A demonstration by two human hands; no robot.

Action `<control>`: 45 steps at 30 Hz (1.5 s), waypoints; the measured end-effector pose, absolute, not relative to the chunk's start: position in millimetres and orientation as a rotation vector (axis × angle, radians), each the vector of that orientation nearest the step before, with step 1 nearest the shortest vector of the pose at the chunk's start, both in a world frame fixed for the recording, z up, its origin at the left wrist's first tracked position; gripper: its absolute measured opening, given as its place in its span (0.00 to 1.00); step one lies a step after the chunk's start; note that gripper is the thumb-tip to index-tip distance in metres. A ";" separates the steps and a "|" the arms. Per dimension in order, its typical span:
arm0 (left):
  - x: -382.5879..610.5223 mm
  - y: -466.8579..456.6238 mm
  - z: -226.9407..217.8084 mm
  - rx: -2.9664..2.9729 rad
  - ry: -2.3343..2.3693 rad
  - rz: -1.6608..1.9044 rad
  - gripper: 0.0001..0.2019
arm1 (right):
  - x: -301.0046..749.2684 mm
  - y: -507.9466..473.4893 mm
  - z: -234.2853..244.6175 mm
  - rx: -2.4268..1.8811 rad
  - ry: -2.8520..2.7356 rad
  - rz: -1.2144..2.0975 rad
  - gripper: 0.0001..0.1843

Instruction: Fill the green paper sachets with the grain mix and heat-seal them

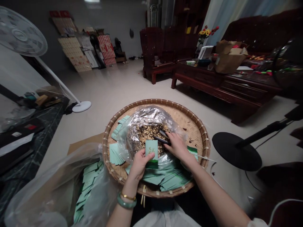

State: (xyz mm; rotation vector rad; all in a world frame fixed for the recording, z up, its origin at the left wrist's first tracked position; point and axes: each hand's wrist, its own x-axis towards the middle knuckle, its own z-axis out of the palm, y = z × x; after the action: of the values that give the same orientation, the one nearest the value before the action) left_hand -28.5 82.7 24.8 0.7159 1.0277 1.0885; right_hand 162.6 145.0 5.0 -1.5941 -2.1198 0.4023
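Observation:
My left hand [141,161] pinches a pale green paper packet [151,152] with a darker green bottom edge, upright in front of a clear plastic bag [151,116]. Inside the open bag lies a loose dried mix [146,135] of pale and dark bits. My right hand [177,144] is closed around dark metal tongs [162,140], whose tips reach over the mix. The bag rests in a round woven bamboo tray [197,126]. More green packets [171,178] lie fanned along its near side, and others [116,154] at its left.
A large plastic bag [59,186] of green packets stands left of the tray. A white fan [81,106] is at the left, and a black fan base [236,151] at the right. Behind are a wooden table [213,77] and stacked boxes [74,53]. A white cable [211,160] crosses the tray's right rim.

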 end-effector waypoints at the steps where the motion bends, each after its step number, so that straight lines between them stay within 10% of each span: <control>1: -29.3 82.6 25.2 0.716 1.034 1.087 0.17 | 165.0 145.5 7.5 -1.553 -2.063 0.472 0.29; 12: -24.8 82.5 24.9 0.827 1.055 0.962 0.19 | 180.8 136.9 70.3 -1.220 -1.914 1.436 0.30; 45: -14.3 97.8 30.9 0.849 1.096 1.300 0.15 | 144.6 131.0 54.9 -1.235 -2.008 1.114 0.11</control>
State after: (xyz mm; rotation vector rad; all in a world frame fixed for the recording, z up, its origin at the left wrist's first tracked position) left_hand -14.3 97.8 30.9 0.8493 1.0961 1.3001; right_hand 144.6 131.0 54.9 -1.2349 -2.0076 1.1142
